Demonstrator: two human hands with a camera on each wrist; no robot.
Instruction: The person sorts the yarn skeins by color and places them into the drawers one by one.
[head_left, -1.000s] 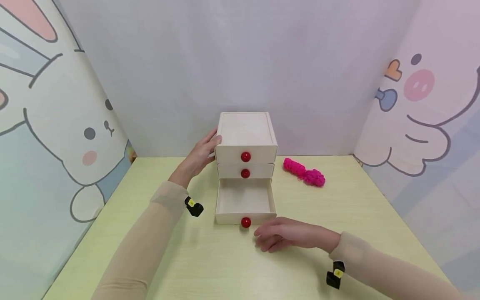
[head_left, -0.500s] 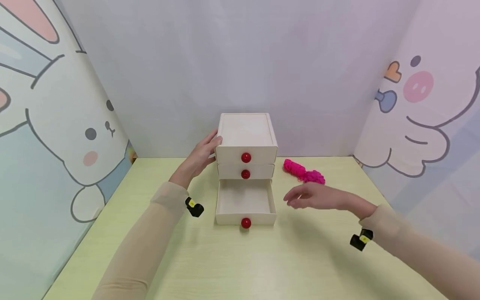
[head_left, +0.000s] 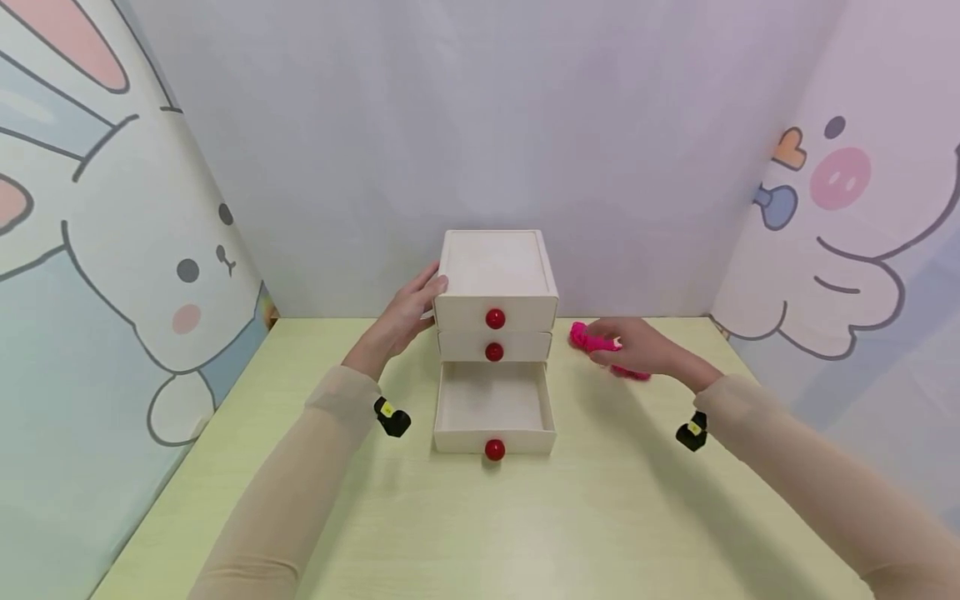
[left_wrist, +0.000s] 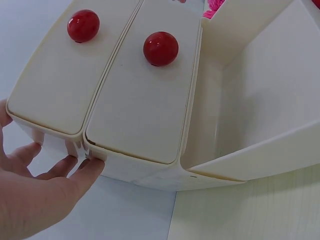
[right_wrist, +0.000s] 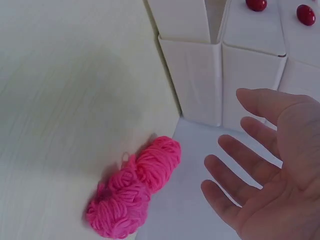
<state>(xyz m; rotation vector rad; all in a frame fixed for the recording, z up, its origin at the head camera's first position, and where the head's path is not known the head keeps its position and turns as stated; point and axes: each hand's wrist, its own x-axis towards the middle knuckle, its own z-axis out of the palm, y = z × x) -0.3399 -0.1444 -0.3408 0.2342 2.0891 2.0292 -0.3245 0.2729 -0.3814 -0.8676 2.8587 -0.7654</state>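
A white three-drawer mini cabinet (head_left: 495, 263) with red knobs stands at the back of the table. Its bottom drawer (head_left: 459, 442) is pulled out, with nothing inside it. My left hand (head_left: 405, 315) touches the cabinet's left side, fingertips along the wall in the left wrist view. To the right of the cabinet lies a pink skein of yarn (head_left: 579, 335), bunched into two lumps (right_wrist: 120, 207). Over it hovers my right hand (head_left: 633, 346), covering part of the yarn in the head view. Its fingers (right_wrist: 245, 152) are spread and relaxed, with nothing between them.
A pale wood-look table (head_left: 517, 525) carries everything. Behind it hangs a plain light curtain (head_left: 360, 167). Side panels show a cartoon rabbit (head_left: 150, 250) on the left and a cartoon with pink cheek (head_left: 840, 179) on the right.
My right hand has moved from in front of the bottom drawer, up and rightward, to above the pink yarn. The left hand stays at the cabinet's side.
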